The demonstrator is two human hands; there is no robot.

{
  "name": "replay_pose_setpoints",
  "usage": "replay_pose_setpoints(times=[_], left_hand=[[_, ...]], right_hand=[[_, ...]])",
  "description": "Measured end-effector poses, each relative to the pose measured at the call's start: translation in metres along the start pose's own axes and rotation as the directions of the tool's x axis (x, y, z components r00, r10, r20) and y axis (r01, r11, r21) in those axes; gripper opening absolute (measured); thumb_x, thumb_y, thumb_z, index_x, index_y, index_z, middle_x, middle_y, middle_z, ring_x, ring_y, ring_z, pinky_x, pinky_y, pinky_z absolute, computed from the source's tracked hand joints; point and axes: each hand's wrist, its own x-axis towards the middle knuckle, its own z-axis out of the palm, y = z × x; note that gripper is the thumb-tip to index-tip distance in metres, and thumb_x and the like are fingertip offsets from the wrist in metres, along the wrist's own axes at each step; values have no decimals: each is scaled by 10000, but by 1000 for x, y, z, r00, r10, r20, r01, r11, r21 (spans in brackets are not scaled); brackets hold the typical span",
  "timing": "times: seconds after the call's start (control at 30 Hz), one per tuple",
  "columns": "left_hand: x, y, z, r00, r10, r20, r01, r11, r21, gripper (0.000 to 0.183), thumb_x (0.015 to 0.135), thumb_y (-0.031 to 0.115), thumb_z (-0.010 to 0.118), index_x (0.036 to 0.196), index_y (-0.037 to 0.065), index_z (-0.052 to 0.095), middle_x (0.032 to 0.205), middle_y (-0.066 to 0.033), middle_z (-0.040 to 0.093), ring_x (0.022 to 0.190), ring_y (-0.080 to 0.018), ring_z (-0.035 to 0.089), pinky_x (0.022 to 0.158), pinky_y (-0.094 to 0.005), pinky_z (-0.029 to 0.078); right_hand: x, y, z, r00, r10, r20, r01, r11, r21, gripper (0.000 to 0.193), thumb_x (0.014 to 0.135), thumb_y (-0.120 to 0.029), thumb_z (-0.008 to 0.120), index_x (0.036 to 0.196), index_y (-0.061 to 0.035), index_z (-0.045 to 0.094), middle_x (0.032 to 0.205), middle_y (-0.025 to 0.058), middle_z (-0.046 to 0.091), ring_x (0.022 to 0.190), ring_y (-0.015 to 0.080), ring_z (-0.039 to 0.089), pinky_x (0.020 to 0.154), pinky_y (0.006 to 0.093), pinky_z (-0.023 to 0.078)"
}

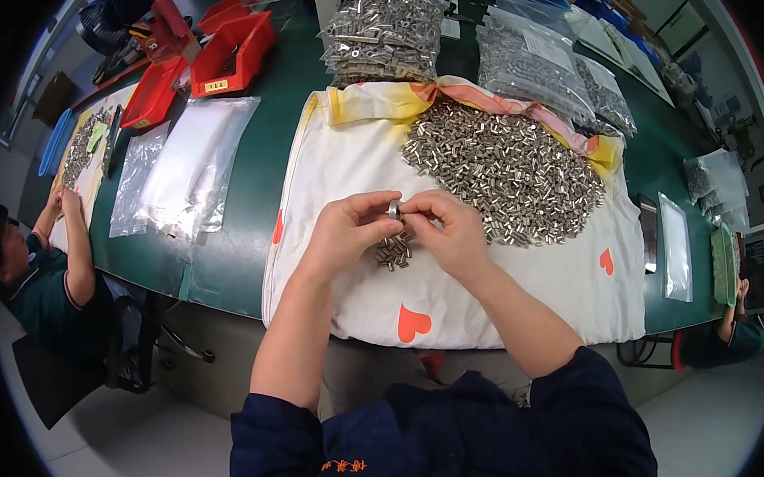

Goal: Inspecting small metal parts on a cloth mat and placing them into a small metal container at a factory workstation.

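Note:
My left hand (345,234) and my right hand (452,232) meet above a white cloth (352,315) printed with red hearts. Between their fingertips they pinch a small shiny metal ring (394,209); its far side is hidden by the fingers. Just below the hands lies a little heap of short metal sleeves (392,255), partly covered by my right fingers. A much larger pile of the same silver sleeves (509,174) spreads over the cloth beyond and to the right of my right hand.
Clear bags full of metal parts (384,28) stand behind the cloth, with more bags (533,63) to their right. Flat plastic bags (190,167) and red bins (233,55) are on the green table (289,78) at left. A person (51,267) works at far left, another (737,330) at far right.

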Motion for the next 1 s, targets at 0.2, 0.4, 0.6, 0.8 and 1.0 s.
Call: replay_pose_setpoints(times=[0.2,0.4,0.6,0.8,1.0], left_hand=[[0,2,3,1000,0,-4,0,1000,23,376,769,-15,650,1137,-1,574,952,-43,626,850,-91,588,760,-216,479],[-1,3,3,1000,-12,6,12,1000,8,376,772,-14,650,1139,-8,569,959,-48,628,853,-98,595,758,-219,483],[-1,2,3,1000,17,8,-17,1000,-12,367,776,-16,646,1135,-11,570,967,-56,628,850,-98,598,762,-220,486],[-3,2,2,1000,30,-9,-30,999,-42,361,771,-27,645,1124,-23,571,976,-63,629,861,-105,602,765,-225,489],[-4,4,0,1000,-2,-5,2,998,65,371,757,-22,660,1118,-24,572,962,-64,632,861,-110,605,763,-227,492]], right_hand=[[0,1,-5,996,74,44,-73,997,-33,98,767,-33,615,863,-21,636,812,67,619,651,138,595,578,245,471],[1,-4,-5,1000,7,25,-4,994,-108,83,754,-42,622,835,-29,632,773,74,616,620,164,583,564,268,468],[-1,-7,-1,999,-35,-14,33,988,-149,75,744,-37,620,818,-22,616,773,85,611,638,203,593,572,291,472],[-1,-6,3,977,-207,-51,189,952,-240,80,745,-38,622,819,-10,614,783,88,612,645,227,595,593,303,479],[2,5,-3,988,135,76,-144,982,123,88,756,-44,635,829,1,614,780,58,623,662,132,603,601,249,478]])
